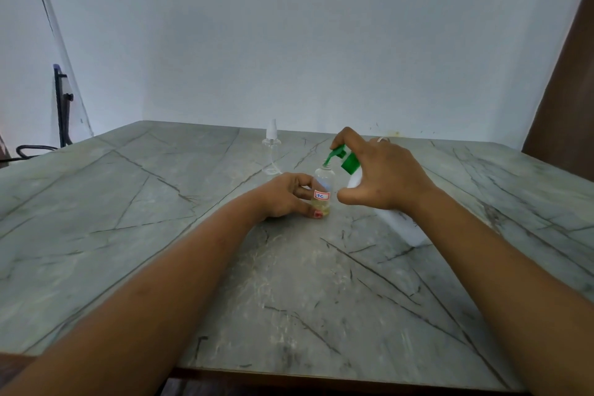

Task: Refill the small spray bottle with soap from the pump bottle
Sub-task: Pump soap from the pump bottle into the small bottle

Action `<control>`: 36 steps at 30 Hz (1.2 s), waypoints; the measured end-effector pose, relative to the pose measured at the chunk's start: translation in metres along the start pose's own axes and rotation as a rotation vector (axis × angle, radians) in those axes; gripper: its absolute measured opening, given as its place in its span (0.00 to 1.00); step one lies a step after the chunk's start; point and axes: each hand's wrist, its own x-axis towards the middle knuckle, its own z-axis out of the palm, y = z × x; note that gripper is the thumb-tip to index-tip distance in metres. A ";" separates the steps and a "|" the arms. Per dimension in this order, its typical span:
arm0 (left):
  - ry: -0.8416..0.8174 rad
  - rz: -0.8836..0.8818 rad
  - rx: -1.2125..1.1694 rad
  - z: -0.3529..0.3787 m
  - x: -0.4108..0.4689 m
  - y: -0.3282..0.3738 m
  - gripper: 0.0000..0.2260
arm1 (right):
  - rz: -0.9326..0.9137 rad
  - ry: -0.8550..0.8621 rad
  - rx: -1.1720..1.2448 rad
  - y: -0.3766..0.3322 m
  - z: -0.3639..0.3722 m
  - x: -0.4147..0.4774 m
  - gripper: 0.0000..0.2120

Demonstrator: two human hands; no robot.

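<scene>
Your left hand [289, 199] curls round the small spray bottle [323, 194], steadying it on the table [160, 202]. Your right hand [382, 177] grips the tilted pump bottle [403, 228] (forefinger atop the pump), spout [332, 156] at its mouth.

Middle of the pump bottle [401, 228] behind the right hand [385, 177]; label [322, 195] text, perhaps "17C", tiny.

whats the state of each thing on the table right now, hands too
small bottle: upright on the table, top off, a little yellowish liquid at the bottom
pump bottle: tilted, its green spout at the small bottle's mouth
left hand: grips the small bottle
right hand: grips the pump bottle, forefinger on top of the pump
clear bottle at the back: upright, spray top on, untouched
</scene>
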 end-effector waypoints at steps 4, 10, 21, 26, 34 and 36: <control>0.000 0.026 -0.010 -0.001 -0.002 -0.001 0.15 | -0.021 -0.017 -0.049 0.000 0.003 0.000 0.31; -0.002 0.039 0.000 -0.001 0.000 -0.003 0.16 | 0.006 -0.010 -0.018 0.000 0.000 0.000 0.29; 0.010 0.039 -0.005 0.000 0.000 -0.003 0.16 | 0.001 0.002 -0.015 0.001 0.001 -0.001 0.30; 0.012 0.035 0.001 0.000 0.000 -0.003 0.17 | 0.008 -0.026 -0.031 0.002 0.001 -0.002 0.30; 0.020 0.030 -0.005 0.000 0.000 -0.003 0.15 | -0.011 -0.023 -0.034 0.003 0.002 -0.002 0.30; 0.017 0.032 -0.006 0.000 0.001 -0.004 0.16 | 0.003 -0.031 -0.028 0.004 0.001 -0.003 0.30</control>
